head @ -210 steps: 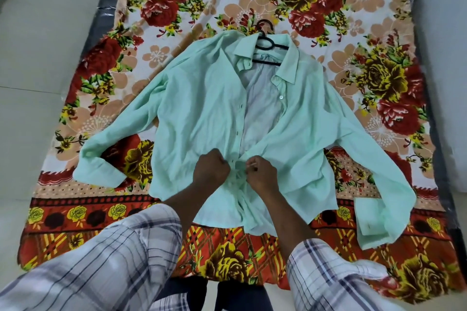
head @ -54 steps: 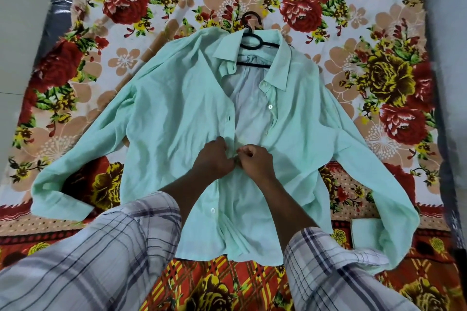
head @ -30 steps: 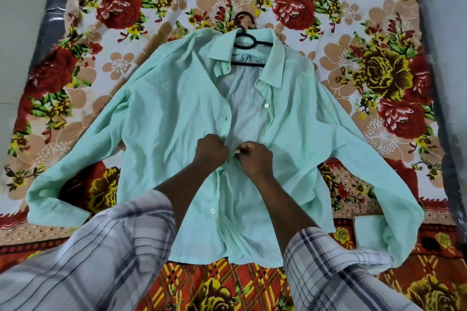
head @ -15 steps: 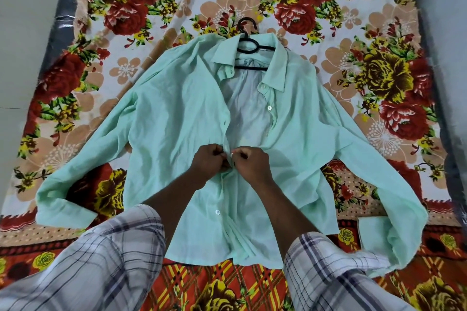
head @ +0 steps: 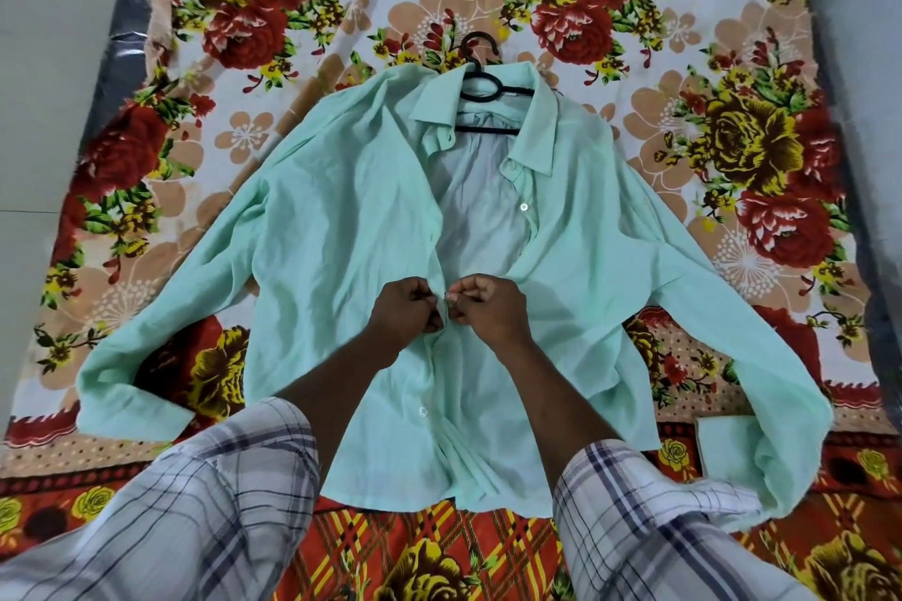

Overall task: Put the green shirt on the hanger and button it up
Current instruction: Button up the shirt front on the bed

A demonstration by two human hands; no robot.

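The mint green shirt [head: 337,259] lies face up on the floral bedsheet, sleeves spread to both sides. A black hanger [head: 481,85] sits inside its collar, hook pointing away from me. The front is closed below my hands and gapes open above them, showing the pale inner back. My left hand [head: 405,312] pinches the left placket edge at mid-chest. My right hand [head: 488,307] pinches the right placket edge, thumb and finger at a small white button between the two hands. Another white button [head: 524,206] shows loose on the upper right placket.
The floral bedsheet [head: 732,63] covers a mattress with dark edges at left [head: 117,59] and right. Pale floor lies at left, a grey surface at the right edge. My checked sleeves fill the bottom of the view. The right cuff [head: 727,447] is folded near the bottom right.
Both hands have climbed the placket from the lower front to mid-chest, staying pinched together. The closed stretch of the front has grown upward. The view shifted slightly.
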